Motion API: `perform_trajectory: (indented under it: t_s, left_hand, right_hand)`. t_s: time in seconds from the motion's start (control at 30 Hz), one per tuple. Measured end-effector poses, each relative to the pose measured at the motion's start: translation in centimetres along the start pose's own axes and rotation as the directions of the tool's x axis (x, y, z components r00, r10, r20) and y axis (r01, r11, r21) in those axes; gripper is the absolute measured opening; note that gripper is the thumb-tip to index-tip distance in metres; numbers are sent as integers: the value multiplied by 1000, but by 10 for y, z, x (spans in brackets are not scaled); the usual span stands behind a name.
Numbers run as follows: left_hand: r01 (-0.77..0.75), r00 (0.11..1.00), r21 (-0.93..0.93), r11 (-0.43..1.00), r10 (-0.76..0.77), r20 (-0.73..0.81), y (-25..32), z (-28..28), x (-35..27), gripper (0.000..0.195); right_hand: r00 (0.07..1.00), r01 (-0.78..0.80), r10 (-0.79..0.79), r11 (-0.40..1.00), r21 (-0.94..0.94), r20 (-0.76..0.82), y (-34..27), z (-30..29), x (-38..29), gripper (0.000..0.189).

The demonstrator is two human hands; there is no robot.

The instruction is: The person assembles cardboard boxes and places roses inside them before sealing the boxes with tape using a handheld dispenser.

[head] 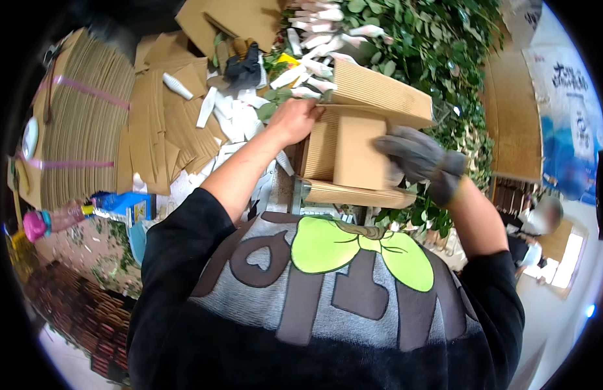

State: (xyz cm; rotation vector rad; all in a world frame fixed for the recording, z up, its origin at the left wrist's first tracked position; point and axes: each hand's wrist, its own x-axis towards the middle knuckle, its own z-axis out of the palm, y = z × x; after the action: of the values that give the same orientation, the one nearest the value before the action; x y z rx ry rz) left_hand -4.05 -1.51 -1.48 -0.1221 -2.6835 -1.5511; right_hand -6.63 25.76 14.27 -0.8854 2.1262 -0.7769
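Observation:
Just in front of my chest lies a folded corrugated cardboard piece (320, 146) with raised side walls, one on the far side and one on the near side. A smooth cardboard panel (361, 152) stands out at its middle. My bare left hand (295, 121) grips the cardboard's far left edge between thumb and fingers. My right hand (410, 152), in a grey glove, is at the panel's right side; its fingers are blurred, and I cannot tell whether they hold the panel.
White mesh sleeves (228, 114) lie left of the cardboard, beside loose flat cardboard pieces (157, 122). A strapped cardboard stack (82, 117) stands farther left. Mesh-wrapped flower heads (326, 44) and leafy green stems (428, 39) fill the far side and right. Another person (543, 217) is at far right.

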Motion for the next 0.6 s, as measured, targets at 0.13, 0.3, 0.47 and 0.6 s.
perform_trajectory:
  t_s: [0.13, 0.3, 0.47, 0.6]
  left_hand:
    - [47, 996, 73, 996, -52, 71, 13, -10, 1, 29]
    - [38, 997, 28, 999, -40, 71, 15, -18, -1, 29]
    - [170, 944, 249, 953, -230, 236, 36, -38, 1, 33]
    - [0, 911, 326, 945, -135, 391, 88, -74, -35, 43]
  right_hand:
    - [975, -206, 211, 976, -73, 70, 17, 34, 49, 19]
    - [902, -414, 410, 910, 0, 137, 2, 27, 52, 33]
    - [864, -500, 471, 844, 196, 179, 25, 38, 54, 47]
    - [790, -612, 586, 738, 285, 181, 17, 33, 53, 43]
